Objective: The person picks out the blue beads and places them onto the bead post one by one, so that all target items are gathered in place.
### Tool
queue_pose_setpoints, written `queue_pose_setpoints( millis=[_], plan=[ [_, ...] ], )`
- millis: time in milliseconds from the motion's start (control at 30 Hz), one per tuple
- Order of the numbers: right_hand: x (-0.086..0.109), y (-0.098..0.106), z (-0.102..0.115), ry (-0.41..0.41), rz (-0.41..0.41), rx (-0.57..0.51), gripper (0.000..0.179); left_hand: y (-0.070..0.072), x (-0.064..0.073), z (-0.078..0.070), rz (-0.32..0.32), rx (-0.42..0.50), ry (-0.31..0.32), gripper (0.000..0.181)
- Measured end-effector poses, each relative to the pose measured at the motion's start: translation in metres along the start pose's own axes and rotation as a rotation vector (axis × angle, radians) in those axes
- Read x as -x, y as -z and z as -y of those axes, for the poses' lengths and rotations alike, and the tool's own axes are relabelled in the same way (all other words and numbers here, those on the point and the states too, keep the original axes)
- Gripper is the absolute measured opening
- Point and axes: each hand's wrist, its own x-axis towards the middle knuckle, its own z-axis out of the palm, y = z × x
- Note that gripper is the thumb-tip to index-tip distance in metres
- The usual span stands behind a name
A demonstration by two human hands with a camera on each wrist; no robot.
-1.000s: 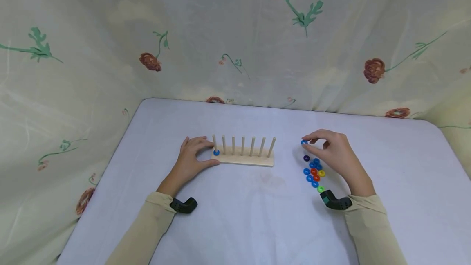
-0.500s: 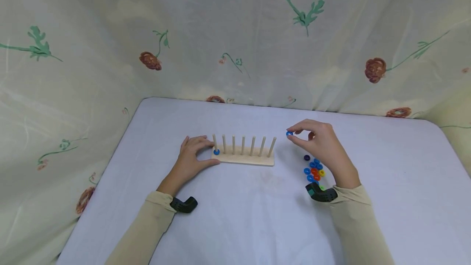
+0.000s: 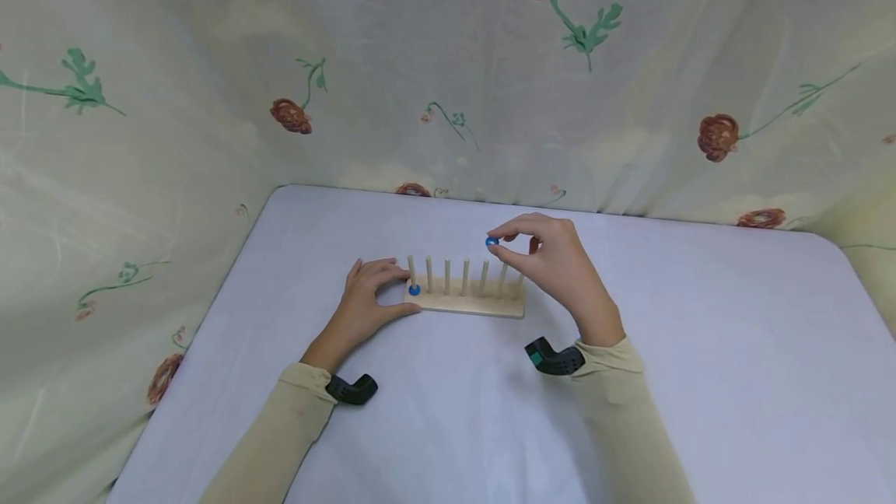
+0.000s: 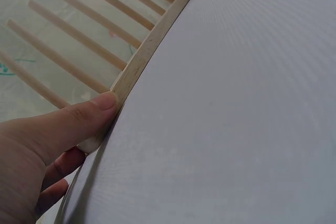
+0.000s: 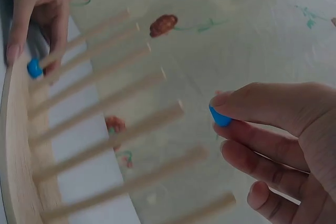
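Note:
A wooden peg board (image 3: 465, 304) with several upright pegs lies on the table. My left hand (image 3: 364, 298) grips its left end, thumb at the front edge and fingers at the back; the left wrist view shows the thumb (image 4: 86, 114) pressed on the board's edge. Around the base of the leftmost peg sits a blue ring (image 3: 414, 291). Between thumb and index finger, my right hand (image 3: 553, 259) pinches another blue ring (image 5: 220, 117), held in the air above the right half of the pegs. The right hand partly covers the rightmost pegs.
The white-covered table (image 3: 434, 403) ends at a flowered curtain (image 3: 378, 99) behind and at the left. My right forearm (image 3: 623, 403) hides the spot where loose coloured rings lay. A dark wrist device (image 3: 555, 356) sits at each cuff.
My right hand has carried the blue ring leftward, from beside the loose rings to over the peg board. The left hand and the board stay in place.

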Motion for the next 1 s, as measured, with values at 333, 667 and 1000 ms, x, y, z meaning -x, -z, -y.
queue_pose_setpoints(
  millis=[333, 667, 1000],
  plan=[
    [-0.022, -0.037, 0.035, 0.056, 0.062, -0.048, 0.015, 0.001, 0.000, -0.001, 0.008, -0.016, -0.003, 0.057],
    [-0.030, -0.067, 0.054, 0.101, 0.116, -0.055, 0.015, -0.001, 0.001, -0.001, 0.000, -0.016, -0.025, 0.057],
    [-0.032, -0.075, 0.055, 0.104, 0.127, -0.012, 0.014, 0.001, 0.000, 0.000, 0.003, -0.015, -0.035, 0.058]
  ],
)
